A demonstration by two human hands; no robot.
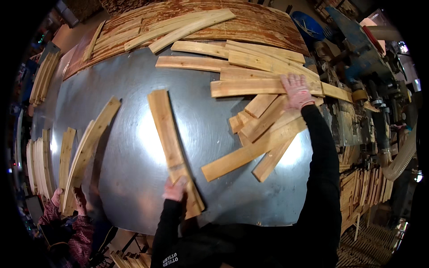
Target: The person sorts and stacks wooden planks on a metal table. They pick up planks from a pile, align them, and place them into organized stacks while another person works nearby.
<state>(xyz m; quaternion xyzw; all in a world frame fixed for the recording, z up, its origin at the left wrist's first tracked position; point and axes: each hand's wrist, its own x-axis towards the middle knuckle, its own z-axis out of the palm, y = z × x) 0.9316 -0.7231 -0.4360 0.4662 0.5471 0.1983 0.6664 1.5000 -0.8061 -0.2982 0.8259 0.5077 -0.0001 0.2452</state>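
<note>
A long wooden board (163, 125) slants across the metal tabletop in front of me. My left hand (175, 188), in a pinkish glove, grips its near part with the fingers closed at its left edge. A seam crosses the board just above that hand; whether a second piece overlaps there, I cannot tell. Farther off on the right, my gloved right hand (296, 91) rests on a plank (246, 87) at the top of a loose pile. Its fingers are spread over the plank's surface. Beneath and nearer lie several crossed boards (250, 154), pointing different ways.
Curved boards (192, 31) lie on a worn plywood sheet (268, 27) along the far side. At the lower left, another person's gloved hands (57, 196) hold a curved board (91, 143) beside stacked strips. Machinery (357, 89) stands close to the table's right side.
</note>
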